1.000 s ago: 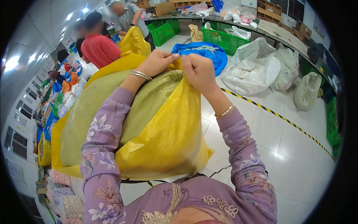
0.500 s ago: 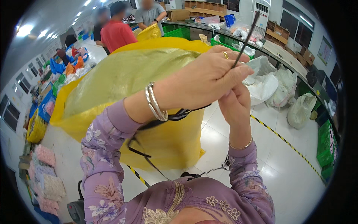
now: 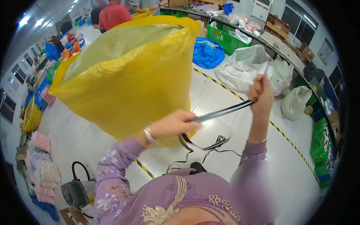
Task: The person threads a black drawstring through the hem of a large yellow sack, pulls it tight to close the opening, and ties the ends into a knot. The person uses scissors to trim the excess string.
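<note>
Several long, thin black and grey straps [image 3: 225, 111] stretch in a bundle between my two hands. My left hand [image 3: 175, 124] is closed around the lower end, in front of the big yellow sack [image 3: 150, 82]. Higher and farther right, my right hand [image 3: 261, 95] grips the other end in a fist. Loose ends of the straps [image 3: 219, 142] hang below my left hand towards the floor. The yellow sack stands bulky and wide, its pale inner side showing at the top, and neither hand touches it.
Right of the sack lie a blue bag [image 3: 208, 54], a green crate [image 3: 225, 39] and white sacks [image 3: 243, 67] beside a long counter. Black-yellow tape [image 3: 288, 141] crosses the floor. At left are a vacuum cleaner [image 3: 79, 192] and piled pink bundles [image 3: 41, 165]. People stand behind the sack.
My hands were together, high in front of the sack. They have moved down and apart, the left one leftward and the right one rightward, with the straps drawn out between them.
</note>
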Demonstrator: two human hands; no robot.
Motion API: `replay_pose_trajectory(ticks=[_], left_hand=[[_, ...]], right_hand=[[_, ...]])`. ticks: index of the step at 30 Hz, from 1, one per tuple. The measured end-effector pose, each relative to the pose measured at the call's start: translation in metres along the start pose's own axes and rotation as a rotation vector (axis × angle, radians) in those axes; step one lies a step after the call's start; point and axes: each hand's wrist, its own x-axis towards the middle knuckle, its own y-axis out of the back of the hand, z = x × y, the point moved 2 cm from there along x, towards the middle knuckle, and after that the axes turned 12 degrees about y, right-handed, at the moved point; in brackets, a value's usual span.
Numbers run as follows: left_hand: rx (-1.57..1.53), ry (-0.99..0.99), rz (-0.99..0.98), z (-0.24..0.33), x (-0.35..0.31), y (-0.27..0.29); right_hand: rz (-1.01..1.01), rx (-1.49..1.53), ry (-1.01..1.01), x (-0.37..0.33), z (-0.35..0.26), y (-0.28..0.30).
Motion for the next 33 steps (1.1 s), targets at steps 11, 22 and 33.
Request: replay_pose_trajectory(ticks=[11,22,33], left_hand=[[0.097,0.358,-0.166,0.002,-0.003,-0.018],[0.183,0.513,0.509,0.070,-0.032,0.076],[0.439,0.190,0.313,0.134,0.094,-0.013]], right_hand=[[0.450,-0.257,0.012,0.036,-0.111,0.374],[1.148,-0.553,0.237,-0.010,-0.207,0.692],[0.376,-0.359,-0.341,0.009,-0.122,0.542]])
